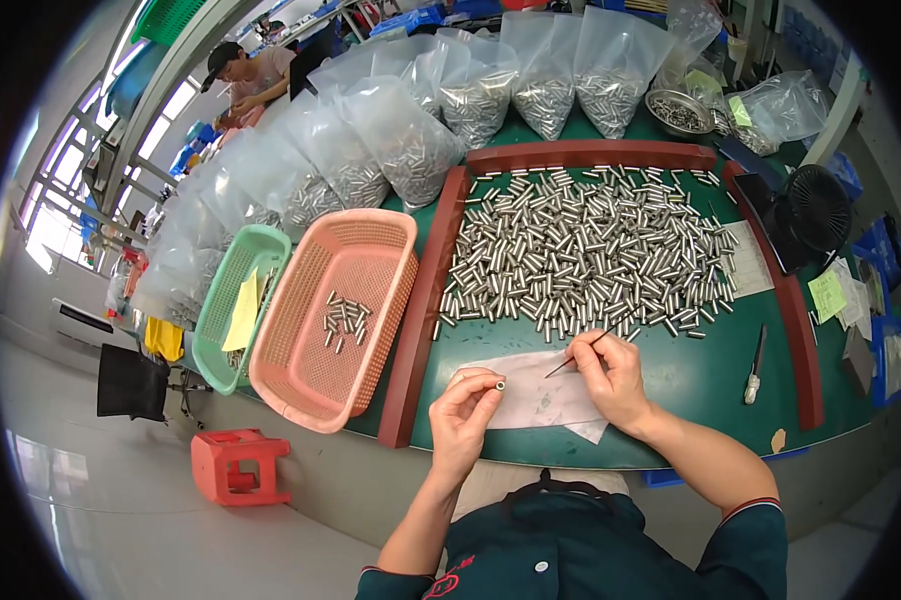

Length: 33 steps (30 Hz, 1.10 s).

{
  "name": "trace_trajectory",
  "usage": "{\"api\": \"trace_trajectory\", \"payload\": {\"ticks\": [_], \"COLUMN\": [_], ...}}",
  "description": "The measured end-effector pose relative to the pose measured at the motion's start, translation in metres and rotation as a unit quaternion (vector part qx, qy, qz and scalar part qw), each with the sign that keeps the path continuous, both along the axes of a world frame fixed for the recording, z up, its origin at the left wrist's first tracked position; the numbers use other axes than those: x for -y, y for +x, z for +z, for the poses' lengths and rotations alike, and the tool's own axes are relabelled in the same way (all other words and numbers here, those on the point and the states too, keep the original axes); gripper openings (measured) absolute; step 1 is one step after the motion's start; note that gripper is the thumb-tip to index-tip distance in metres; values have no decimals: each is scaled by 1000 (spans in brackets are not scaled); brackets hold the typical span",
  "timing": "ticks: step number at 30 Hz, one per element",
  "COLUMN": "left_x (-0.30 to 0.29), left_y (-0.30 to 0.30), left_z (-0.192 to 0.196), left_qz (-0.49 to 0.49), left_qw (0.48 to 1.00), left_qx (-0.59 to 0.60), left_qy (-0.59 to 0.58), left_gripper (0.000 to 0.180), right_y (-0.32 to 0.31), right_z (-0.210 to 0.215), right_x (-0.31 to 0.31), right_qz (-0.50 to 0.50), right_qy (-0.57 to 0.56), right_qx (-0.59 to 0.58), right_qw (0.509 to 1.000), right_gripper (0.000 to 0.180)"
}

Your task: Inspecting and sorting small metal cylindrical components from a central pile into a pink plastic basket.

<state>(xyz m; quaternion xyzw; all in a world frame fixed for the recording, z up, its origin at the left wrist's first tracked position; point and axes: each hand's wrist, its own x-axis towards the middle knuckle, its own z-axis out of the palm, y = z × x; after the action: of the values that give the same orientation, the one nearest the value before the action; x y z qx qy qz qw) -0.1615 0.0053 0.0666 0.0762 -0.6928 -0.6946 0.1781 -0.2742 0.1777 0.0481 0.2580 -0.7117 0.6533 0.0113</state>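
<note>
Between the thumb and fingers of my left hand is a small metal sleeve, its round open end showing. My right hand pinches a thin dark pick like a pen, its tip pointing down and left, apart from the sleeve. Under both hands lies a smudged white cloth or paper on the green table mat. Just beyond them spreads a large heap of shiny metal sleeves, framed by dark red rails.
Left of the rail stand a pink basket holding several sleeves and a green basket with a yellow paper. Filled plastic bags line the back. At right are a black fan and a knife-like tool. Another person sits far left.
</note>
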Motion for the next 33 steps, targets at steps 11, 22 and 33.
{"api": "trace_trajectory", "payload": {"ticks": [11, 22, 33], "left_x": [2, 13, 13], "left_y": [13, 16, 17], "left_z": [-1, 3, 4], "left_qz": [3, -58, -42], "left_qw": [988, 860, 862], "left_qx": [81, 149, 157], "left_qy": [130, 484, 481], "left_gripper": [15, 27, 26], "right_y": [0, -1, 0], "right_z": [-2, -2, 0], "right_x": [-1, -1, -1], "right_qz": [1, 3, 0], "right_qy": [2, 12, 12], "right_qx": [-1, -5, -3], "right_qw": [1000, 1000, 1000], "right_gripper": [11, 14, 14]}}
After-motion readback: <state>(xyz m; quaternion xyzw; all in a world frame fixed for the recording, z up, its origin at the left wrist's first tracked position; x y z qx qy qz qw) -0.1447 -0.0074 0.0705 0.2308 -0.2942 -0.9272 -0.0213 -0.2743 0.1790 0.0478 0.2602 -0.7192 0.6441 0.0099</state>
